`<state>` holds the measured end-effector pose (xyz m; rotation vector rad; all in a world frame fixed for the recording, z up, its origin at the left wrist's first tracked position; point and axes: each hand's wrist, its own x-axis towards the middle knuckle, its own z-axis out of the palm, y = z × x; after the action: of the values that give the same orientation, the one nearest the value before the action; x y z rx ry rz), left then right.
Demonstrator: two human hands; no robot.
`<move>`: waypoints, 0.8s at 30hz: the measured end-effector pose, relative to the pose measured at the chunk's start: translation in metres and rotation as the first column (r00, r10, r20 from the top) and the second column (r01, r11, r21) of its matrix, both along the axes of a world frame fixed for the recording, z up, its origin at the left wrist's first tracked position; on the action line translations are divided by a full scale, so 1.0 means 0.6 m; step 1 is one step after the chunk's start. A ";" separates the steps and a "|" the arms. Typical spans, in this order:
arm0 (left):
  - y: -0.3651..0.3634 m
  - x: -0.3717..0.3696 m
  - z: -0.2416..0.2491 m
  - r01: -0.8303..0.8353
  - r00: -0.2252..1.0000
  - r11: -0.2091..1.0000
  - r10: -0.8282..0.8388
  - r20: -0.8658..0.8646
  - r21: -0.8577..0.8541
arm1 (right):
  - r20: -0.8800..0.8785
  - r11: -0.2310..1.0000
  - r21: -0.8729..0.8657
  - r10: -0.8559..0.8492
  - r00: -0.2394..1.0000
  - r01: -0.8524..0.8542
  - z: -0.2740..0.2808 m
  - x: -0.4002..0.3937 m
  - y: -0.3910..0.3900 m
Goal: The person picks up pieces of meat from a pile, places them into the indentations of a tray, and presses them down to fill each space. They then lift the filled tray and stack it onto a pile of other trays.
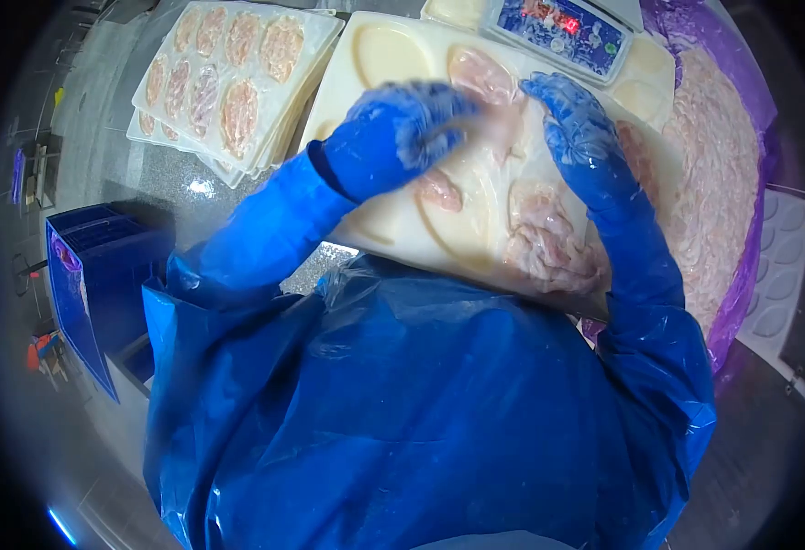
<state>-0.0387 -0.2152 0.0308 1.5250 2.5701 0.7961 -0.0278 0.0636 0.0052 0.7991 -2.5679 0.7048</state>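
Note:
Both hands wear wet blue gloves above a white moulded tray with oval hollows. My left hand is closed, its fingertips pinching a piece of raw chicken that is blurred by motion. Across from it, my right hand has its fingers curled together at the right side of that meat; what lies in its grip is hidden. A flattened piece of chicken fills the hollow beyond the hands. A smaller scrap lies below my left hand, and a loose heap of chicken sits at the tray's near right.
Stacked white trays with filled ovals stand at the left. A scale with a lit red display is behind the tray. To the right, a purple-lined container holds a mass of raw meat. A blue bin is at lower left.

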 end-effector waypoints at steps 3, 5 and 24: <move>0.028 -0.061 -0.033 -0.146 0.979 0.979 0.164 -0.121 0.144 | 0.175 0.964 -0.265 0.075 0.982 -0.026 -0.039 0.014 -0.017; 0.024 -0.093 -0.074 -0.111 0.975 0.990 0.127 -0.185 0.092 | 0.371 0.762 -0.647 0.362 0.855 -0.042 -0.054 0.036 -0.034; -0.033 -0.052 -0.048 -0.105 0.984 0.978 0.129 -0.125 0.182 | 0.256 0.976 0.179 0.073 0.964 -0.121 -0.009 0.077 -0.029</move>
<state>-0.0697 -0.2353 0.0021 1.5340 2.7777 0.9873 0.0184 0.0462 -0.0001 0.9582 -2.8736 0.6252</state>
